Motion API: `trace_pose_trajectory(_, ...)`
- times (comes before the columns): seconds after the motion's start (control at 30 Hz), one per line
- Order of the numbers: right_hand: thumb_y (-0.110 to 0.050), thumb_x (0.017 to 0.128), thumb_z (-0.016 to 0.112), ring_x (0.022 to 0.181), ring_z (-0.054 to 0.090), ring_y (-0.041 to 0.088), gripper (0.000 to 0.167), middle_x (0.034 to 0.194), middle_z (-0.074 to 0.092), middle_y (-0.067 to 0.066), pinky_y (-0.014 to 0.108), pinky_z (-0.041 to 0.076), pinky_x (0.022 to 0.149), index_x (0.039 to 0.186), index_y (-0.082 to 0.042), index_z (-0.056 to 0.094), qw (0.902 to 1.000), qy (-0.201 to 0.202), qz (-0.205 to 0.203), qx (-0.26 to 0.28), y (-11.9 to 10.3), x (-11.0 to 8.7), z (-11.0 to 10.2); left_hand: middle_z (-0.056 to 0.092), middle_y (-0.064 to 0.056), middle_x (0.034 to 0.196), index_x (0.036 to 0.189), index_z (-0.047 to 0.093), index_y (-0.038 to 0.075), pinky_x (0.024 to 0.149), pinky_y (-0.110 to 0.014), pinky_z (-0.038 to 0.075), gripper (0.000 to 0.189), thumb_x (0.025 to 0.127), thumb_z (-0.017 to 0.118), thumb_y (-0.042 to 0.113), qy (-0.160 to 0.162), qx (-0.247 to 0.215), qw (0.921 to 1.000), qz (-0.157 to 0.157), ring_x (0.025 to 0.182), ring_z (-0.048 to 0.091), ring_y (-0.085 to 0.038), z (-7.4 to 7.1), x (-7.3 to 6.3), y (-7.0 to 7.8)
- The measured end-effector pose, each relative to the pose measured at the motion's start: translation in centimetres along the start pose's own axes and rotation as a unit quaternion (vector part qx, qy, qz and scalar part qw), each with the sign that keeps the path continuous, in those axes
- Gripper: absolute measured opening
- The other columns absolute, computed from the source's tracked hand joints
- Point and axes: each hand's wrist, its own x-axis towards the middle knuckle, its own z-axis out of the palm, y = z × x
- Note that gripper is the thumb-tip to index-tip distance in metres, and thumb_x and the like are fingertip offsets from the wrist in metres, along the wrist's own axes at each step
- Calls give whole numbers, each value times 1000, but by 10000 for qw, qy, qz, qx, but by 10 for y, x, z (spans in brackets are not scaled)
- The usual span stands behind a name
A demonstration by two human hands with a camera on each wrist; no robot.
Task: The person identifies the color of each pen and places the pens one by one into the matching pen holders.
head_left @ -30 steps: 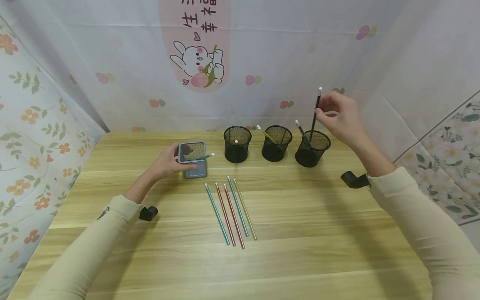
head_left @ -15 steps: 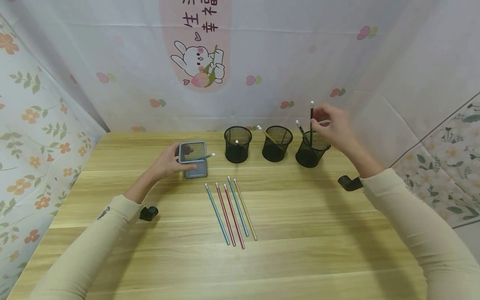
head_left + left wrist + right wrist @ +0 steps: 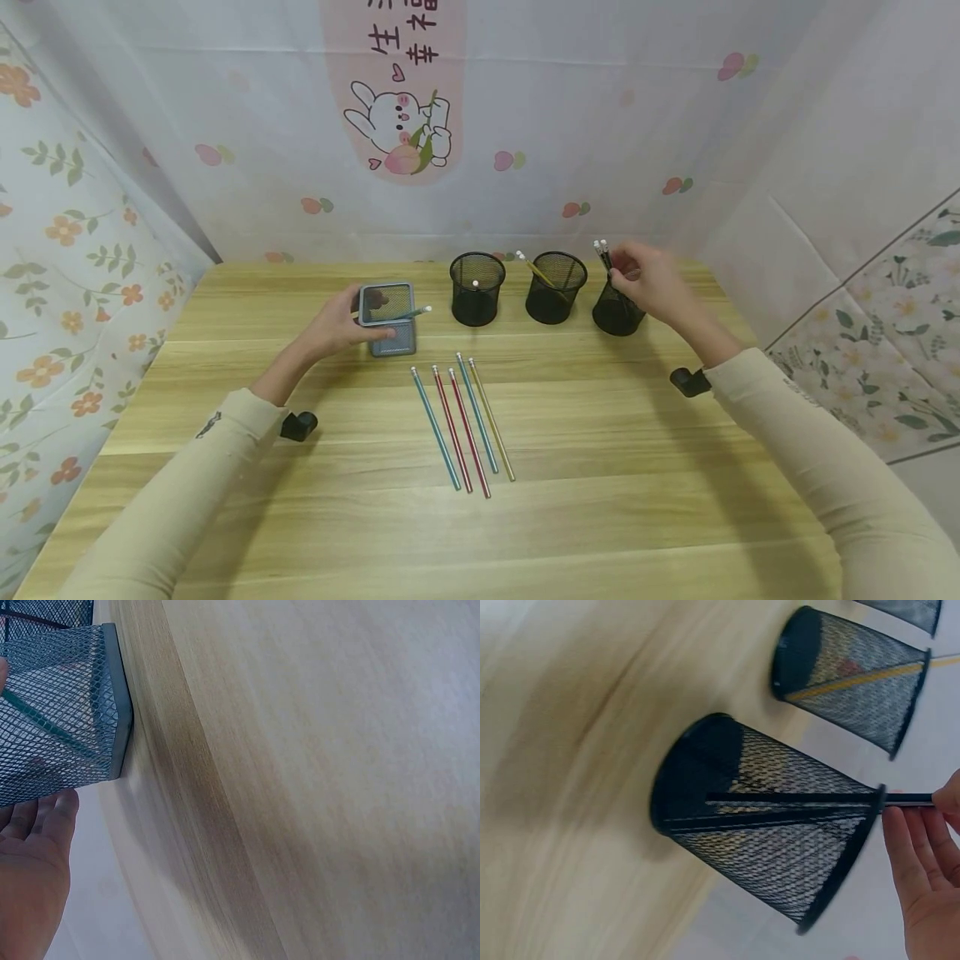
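My left hand [image 3: 337, 323] grips a grey mesh pencil holder [image 3: 393, 342] on the table, thumb across its front. A teal pencil [image 3: 416, 313] leans out of that holder. At the far right, my right hand [image 3: 651, 282] pinches a black pencil [image 3: 817, 799] near its upper end. The pencil's lower part is inside the right-hand black mesh pencil cup [image 3: 810, 862], its lower end short of the cup's base in the right wrist view. Another black pencil [image 3: 765, 820] leans inside this cup. My fingertips are right at the cup's rim, hiding part of it in the head view.
A middle black mesh cup [image 3: 550, 310] holds a yellow pencil [image 3: 537, 272]. The left black cup [image 3: 474, 313] has a white-tipped pencil [image 3: 476, 285] in it. Several pencils, teal, red [image 3: 469, 433] and yellow, lie side by side mid-table. A printed curtain [image 3: 570, 125] hangs behind.
My right hand has moved down and left, lowering the black pencil deeper into the right cup until its eraser is beside the other black pencil's. My left hand stays on the grey holder.
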Motion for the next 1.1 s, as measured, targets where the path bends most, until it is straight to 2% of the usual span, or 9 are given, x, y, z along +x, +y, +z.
trace_pose_trajectory(0.27,8,93,64,87,68,37,13,95,68,21,52,58,78,106,7,63,9997,-160,186,-24,8,-3,9,56,-24,132,141,43,-6,105,-55,42,80,81,90,18,22,31,9999,-123,128,50,-40,0,-1,2)
trace_pose_trajectory(0.7,7,94,63,88,68,39,11,96,68,23,53,57,79,105,7,63,9993,-223,296,-55,7,-5,9,55,-24,134,140,44,-7,105,-55,42,78,81,89,17,-10,20,10000,-81,129,50,-41,0,0,1)
trace_pose_trajectory(0.9,6,93,65,86,69,36,10,95,68,21,50,58,78,103,7,63,9994,-65,343,9,1,-3,7,56,-24,132,141,43,-7,106,-55,41,79,81,89,18,0,70,9999,-86,129,50,-41,0,0,0)
trace_pose_trajectory(1.1,5,92,65,84,69,35,9,94,68,19,44,59,74,102,6,64,9997,174,180,52,-13,-2,2,57,-24,133,140,44,-6,105,-54,42,79,81,90,19,3,103,9999,-45,127,51,-40,-1,1,0)
